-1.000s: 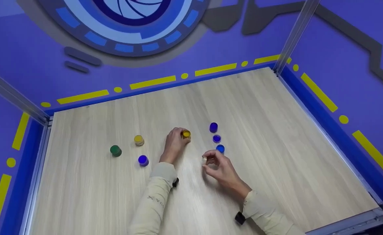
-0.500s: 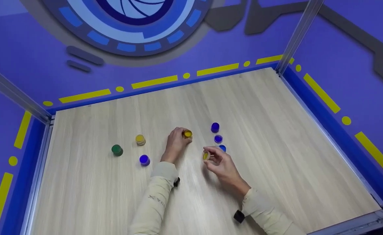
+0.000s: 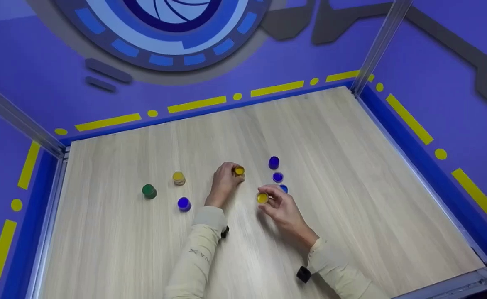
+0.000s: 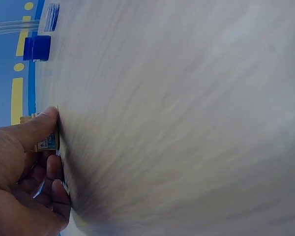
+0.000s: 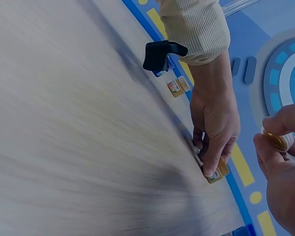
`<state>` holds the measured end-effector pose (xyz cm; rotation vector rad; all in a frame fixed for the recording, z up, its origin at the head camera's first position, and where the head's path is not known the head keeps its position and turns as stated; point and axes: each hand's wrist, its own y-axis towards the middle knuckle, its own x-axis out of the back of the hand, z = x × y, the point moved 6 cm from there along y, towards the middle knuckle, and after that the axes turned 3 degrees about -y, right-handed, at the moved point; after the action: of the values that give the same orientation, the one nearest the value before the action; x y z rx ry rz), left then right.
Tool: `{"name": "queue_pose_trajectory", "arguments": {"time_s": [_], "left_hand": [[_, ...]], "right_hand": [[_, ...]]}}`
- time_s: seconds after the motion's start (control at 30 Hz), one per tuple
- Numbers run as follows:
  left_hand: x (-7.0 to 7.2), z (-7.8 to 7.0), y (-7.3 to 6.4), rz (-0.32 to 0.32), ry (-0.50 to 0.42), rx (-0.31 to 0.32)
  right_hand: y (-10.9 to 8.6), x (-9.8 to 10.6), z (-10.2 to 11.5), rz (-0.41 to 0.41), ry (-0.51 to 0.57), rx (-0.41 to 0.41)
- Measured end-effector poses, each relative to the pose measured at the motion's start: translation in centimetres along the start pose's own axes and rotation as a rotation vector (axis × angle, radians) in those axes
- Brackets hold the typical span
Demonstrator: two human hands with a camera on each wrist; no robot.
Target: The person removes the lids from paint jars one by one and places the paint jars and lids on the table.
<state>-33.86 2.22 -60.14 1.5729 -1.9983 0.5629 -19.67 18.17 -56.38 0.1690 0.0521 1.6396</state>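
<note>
Since the earlier frames, the yellow lid (image 3: 262,198) has turned from edge-on to face the head camera; the right hand (image 3: 284,209) pinches it by its rim, above the table (image 3: 351,199); the left hand (image 3: 223,180) grips a yellow jar (image 3: 239,170) on the table; beyond the right hand, a blue jar (image 3: 283,189), partly hidden, a purple lid (image 3: 277,177) and a purple jar (image 3: 273,162) form a row.

Gap between hands (image 3: 224,182) (image 3: 282,209); jars (image 3: 184,204) either side
</note>
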Motion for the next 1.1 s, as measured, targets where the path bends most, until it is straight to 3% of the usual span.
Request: {"name": "queue_pose_trajectory", "arguments": {"time_s": [0.3, 0.47, 0.63, 0.77, 1.1], "left_hand": [[0.0, -0.1, -0.1, -0.009, -0.002, 0.008], [0.0, -0.1, -0.1, -0.005, -0.005, 0.024], [0.0, 0.0, -0.1, -0.003, -0.01, 0.019], [0.1, 0.0, -0.2, -0.023, -0.018, -0.023], [-0.1, 0.2, 0.0, -0.016, -0.035, 0.006]], "right_hand": [[0.7, -0.2, 0.8, -0.022, -0.198, -0.057], [1.0, -0.8, 2.6, -0.004, -0.188, -0.044], [2.2, -1.0, 0.7, -0.031, -0.143, -0.027], [2.8, -1.2, 0.9, -0.053, -0.081, -0.029], [3.6, -1.5, 0.9, -0.112, -0.16, -0.024]]}}
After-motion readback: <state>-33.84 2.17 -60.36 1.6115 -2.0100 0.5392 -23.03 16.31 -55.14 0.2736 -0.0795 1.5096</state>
